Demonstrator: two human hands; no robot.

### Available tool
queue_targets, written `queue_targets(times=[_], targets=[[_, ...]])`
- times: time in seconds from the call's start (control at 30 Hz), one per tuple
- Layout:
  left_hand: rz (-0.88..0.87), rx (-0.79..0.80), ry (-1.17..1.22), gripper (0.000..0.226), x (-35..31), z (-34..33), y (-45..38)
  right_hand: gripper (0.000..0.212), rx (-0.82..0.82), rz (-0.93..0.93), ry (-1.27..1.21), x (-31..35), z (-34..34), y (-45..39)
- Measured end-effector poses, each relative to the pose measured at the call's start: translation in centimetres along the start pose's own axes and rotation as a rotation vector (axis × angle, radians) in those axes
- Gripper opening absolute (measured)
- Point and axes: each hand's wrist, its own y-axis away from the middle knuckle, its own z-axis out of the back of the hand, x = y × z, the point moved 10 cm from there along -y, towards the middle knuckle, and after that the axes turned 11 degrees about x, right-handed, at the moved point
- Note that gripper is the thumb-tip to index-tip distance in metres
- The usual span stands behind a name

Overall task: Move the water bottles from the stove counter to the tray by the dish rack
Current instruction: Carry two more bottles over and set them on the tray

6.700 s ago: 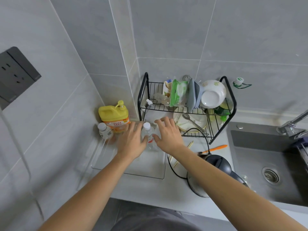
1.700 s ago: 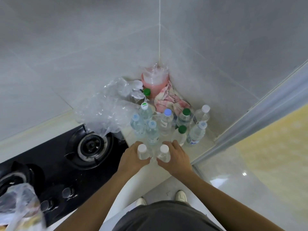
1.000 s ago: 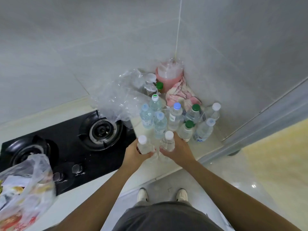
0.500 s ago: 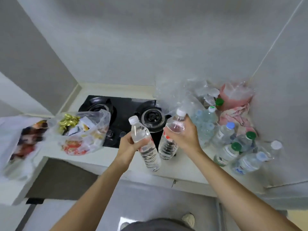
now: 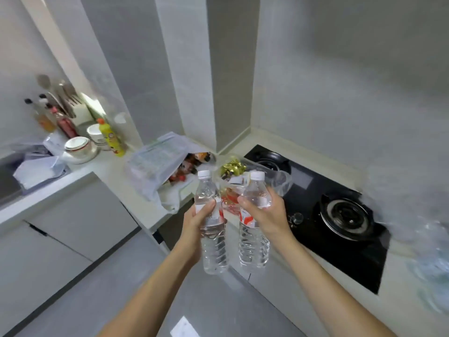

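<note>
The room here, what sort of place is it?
A home kitchen, most likely: a black gas stove set in the counter, bowls and sauce bottles on the far worktop, tiled walls around.

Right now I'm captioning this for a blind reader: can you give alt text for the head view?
Two hands each hold a clear water bottle upright over the floor: left hand, left bottle, right hand, right bottle. A black stove lies right, bags on the counter behind.

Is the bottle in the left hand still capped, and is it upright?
Capped and roughly upright: the bottle in the left hand has its white cap on, pointing up, leaning only slightly. Clear water fills most of it.
</note>
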Motion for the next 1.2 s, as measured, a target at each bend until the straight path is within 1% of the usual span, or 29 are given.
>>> queue_targets(times=[0.07, 0.1, 0.17, 0.2, 0.23, 0.33, 0.37, 0.5, 0.67, 0.77, 0.83, 0.93, 0.97, 1.1, 1.2], targets=[[-0.034, -0.073, -0.017, 0.021, -2.5, 5.4, 1.5, 0.033, 0.082, 0.011, 0.020, 0.5, -6.3, -1.9], [-0.051, -0.122, -0.039, 0.026, -3.6, 8.1, 2.5, 0.032, 0.116, 0.017, 0.032, 0.8, -9.3, -2.7], [-0.073, -0.219, -0.078, 0.051, -5.4, 13.3, 4.4, 0.035, 0.172, 0.037, 0.041, 1.2, -15.1, -4.4], [-0.080, -0.266, -0.083, 0.060, -6.2, 15.7, 5.4, 0.036, 0.219, 0.048, 0.034, 1.4, -18.1, -5.3], [-0.093, -0.319, -0.083, 0.061, -6.9, 18.2, 6.5, 0.037, 0.268, 0.051, 0.017, 1.6, -21.2, -6.1], [-0.124, -0.459, -0.075, 0.051, -8.7, 24.9, 9.4, 0.040, 0.432, 0.058, -0.017, 1.9, -30.3, -8.1], [-0.136, -0.513, -0.062, 0.050, -9.2, 27.1, 10.4, 0.040, 0.483, 0.062, -0.018, 2.0, -33.2, -8.6], [-0.196, -0.732, -0.021, 0.065, -11.5, 35.7, 14.4, 0.034, 0.688, 0.057, -0.015, 1.3, -44.5, -10.6], [-0.286, -1.015, 0.011, 0.073, -14.9, 43.2, 21.3, 0.031, 0.965, 0.068, -0.019, 1.4, -57.7, -11.2], [-0.346, -1.160, 0.081, 0.065, -15.5, 46.2, 26.0, 0.031, 1.113, 0.086, -0.030, 1.7, -64.9, -9.9], [-0.385, -1.225, 0.113, 0.065, -15.6, 47.7, 29.0, 0.033, 1.212, 0.105, -0.026, 1.9, -69.4, -8.2], [-0.441, -1.354, 0.161, 0.056, -15.5, 50.0, 34.4, 0.033, 1.322, 0.110, -0.038, 1.7, -75.6, -5.0], [-0.461, -1.389, 0.174, 0.056, -15.5, 50.9, 36.2, 0.033, 1.360, 0.110, -0.034, 1.6, -77.6, -3.8], [-0.550, -1.515, 0.200, 0.075, -15.9, 55.2, 43.3, 0.036, 1.479, 0.117, -0.026, 1.3, -85.5, 1.3], [-0.610, -1.554, 0.205, 0.083, -16.5, 59.7, 48.4, 0.037, 1.547, 0.132, 0.003, 1.5, -91.8, 4.8]])
